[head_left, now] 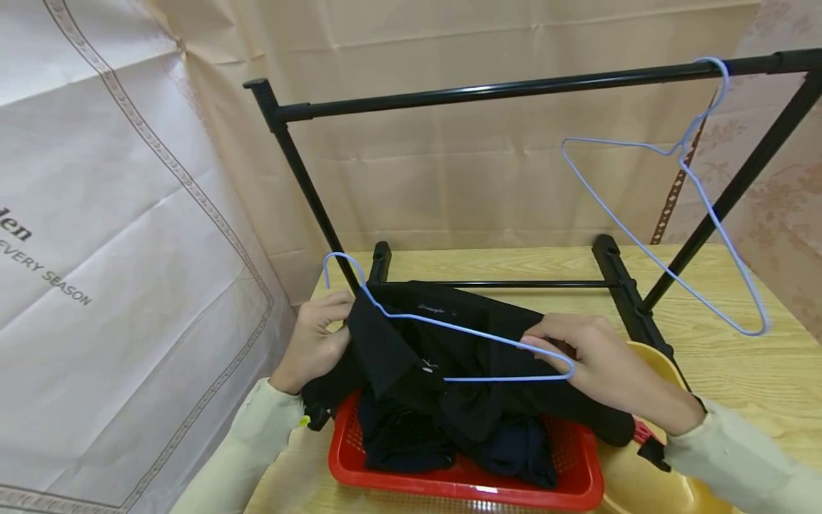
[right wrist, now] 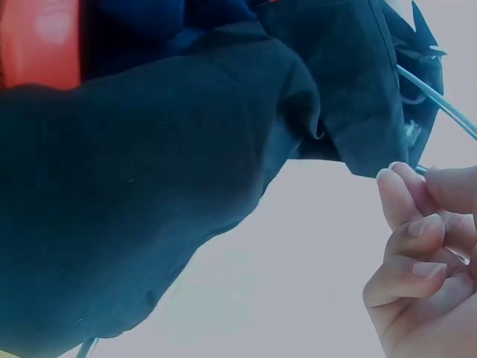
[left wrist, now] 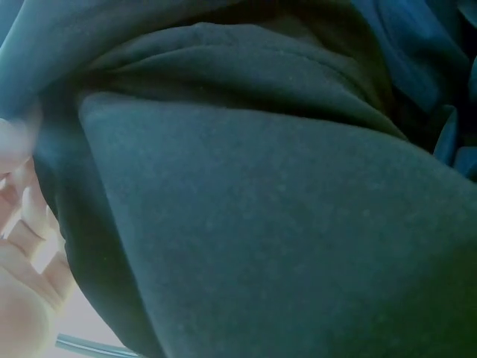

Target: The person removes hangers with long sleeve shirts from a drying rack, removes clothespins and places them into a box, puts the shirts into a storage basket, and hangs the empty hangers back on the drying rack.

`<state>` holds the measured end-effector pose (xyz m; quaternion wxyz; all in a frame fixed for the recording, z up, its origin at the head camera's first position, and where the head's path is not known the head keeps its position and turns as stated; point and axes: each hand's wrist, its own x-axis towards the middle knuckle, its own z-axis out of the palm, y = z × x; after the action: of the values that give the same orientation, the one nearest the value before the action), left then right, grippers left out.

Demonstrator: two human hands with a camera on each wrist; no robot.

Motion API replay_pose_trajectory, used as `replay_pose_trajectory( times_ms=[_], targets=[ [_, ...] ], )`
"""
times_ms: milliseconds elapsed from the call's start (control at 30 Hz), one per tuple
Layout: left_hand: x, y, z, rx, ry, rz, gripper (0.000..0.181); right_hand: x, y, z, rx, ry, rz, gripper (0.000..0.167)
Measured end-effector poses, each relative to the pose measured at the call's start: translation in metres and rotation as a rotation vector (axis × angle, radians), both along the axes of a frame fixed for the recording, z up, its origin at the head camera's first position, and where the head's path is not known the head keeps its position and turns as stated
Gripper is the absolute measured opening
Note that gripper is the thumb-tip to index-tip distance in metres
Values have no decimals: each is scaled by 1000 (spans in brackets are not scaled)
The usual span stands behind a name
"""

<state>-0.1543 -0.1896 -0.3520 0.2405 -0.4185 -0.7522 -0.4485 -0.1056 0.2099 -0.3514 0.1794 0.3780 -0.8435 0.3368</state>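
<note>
A black collared shirt (head_left: pixel 398 357) is bunched over a red basket (head_left: pixel 462 489). A blue hanger (head_left: pixel 475 330) lies across the shirt's collar opening; its left arm is hidden in the cloth and its hook points up to the left. My left hand (head_left: pixel 315 343) grips the shirt beside the collar, under the hook. On the other side my right hand (head_left: pixel 594 357) pinches the shirt's edge, with the hanger's right end crossing over the thumb. Cloth fills most of the left wrist view, hiding the left fingertips. In the right wrist view the right fingertips (right wrist: pixel 395 179) meet at the shirt's edge.
A black rack (head_left: pixel 488 91) stands behind on the wooden table (head_left: pixel 726 385). Another blue hanger (head_left: pixel 713 207) hangs at the bar's right end. Dark clothes (head_left: pixel 411 446) fill the basket. Right of it is a yellow basin (head_left: pixel 648 478), partly behind my right arm.
</note>
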Motion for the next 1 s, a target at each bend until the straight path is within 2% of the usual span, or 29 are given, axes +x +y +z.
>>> replay_pose_trajectory(
  times_ms=[167,333,433,667,1000],
  targets=[
    [0,-1,0,0,5,13,36,0,-1,4,-27,-17,44,24],
    [-1,0,1,7,18,-15,36,1,1,10,-86,-98,80,33],
    [0,2,2,2,21,-35,36,2,-1,14,-86,-117,93,32],
    [2,5,3,-37,7,-33,36,2,-10,18,-41,-84,181,25],
    [2,6,5,-59,27,-22,30,-2,-21,21,29,-19,179,18]
  ],
)
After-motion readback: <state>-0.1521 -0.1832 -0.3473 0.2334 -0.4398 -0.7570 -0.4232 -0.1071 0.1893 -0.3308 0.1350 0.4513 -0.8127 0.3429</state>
